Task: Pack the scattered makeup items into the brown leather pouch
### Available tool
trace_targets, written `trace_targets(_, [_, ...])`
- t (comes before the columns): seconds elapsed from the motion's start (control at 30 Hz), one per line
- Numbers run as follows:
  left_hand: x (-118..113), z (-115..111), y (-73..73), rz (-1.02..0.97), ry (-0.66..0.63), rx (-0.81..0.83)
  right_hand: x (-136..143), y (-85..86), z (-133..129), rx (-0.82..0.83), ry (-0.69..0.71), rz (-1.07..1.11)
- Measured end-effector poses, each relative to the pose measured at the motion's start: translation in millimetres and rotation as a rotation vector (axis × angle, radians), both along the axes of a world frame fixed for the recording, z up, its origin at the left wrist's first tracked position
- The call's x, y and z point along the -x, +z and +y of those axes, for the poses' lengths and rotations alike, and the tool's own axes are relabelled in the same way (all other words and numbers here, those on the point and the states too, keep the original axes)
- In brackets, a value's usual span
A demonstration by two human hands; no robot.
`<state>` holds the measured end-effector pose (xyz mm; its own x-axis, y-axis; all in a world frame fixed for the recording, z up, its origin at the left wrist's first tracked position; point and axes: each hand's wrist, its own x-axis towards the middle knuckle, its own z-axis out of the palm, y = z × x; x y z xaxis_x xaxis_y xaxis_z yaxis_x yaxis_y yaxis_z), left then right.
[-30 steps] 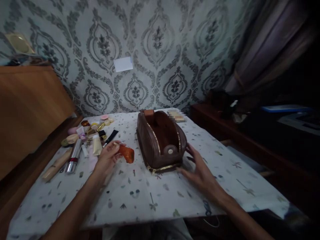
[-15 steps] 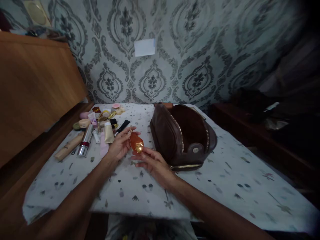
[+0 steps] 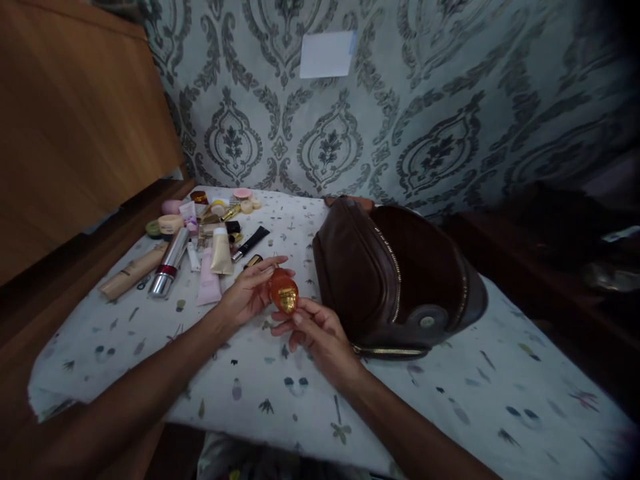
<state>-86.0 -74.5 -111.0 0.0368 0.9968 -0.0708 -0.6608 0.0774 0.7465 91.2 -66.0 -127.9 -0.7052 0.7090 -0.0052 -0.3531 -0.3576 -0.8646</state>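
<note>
An amber-orange bottle (image 3: 283, 291) with a shiny gold part facing me is held between both hands above the cloth; it looks like a perfume bottle. My left hand (image 3: 250, 291) grips its far left side with the fingers. At the near right end, my right hand (image 3: 320, 331) pinches it with thumb and fingers. Right of the hands stands a dark brown leather bag (image 3: 360, 280), its zip open and its inside dark. A black tube (image 3: 251, 244) and a cream tube (image 3: 221, 252) lie beyond my left hand.
Several cosmetics crowd the table's left side, among them a silver tube with a red band (image 3: 169, 263), a beige bottle (image 3: 131, 273) and a pink tube (image 3: 209, 280). A wooden cabinet (image 3: 85, 113) borders the left. The patterned cloth (image 3: 260, 400) covers the table.
My view has shifted closer and lower, so the bag and wall panel appear larger. Both hands keep hold of the bottle, which is turned slightly. A small dark item now shows beyond my left hand.
</note>
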Motion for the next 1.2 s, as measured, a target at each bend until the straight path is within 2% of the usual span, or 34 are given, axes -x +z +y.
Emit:
trace_targets(0.9, [4.9, 0.7, -1.9, 0.006, 0.027, -0.01, 1.2, -2.2, 0.3, 0.072, 0.09, 0.023])
trace_targets(1.2, [4.6, 0.3, -0.6, 0.009, 0.043, 0.005, 1.2, -4.9, 1.0, 0.043, 0.078, -0.015])
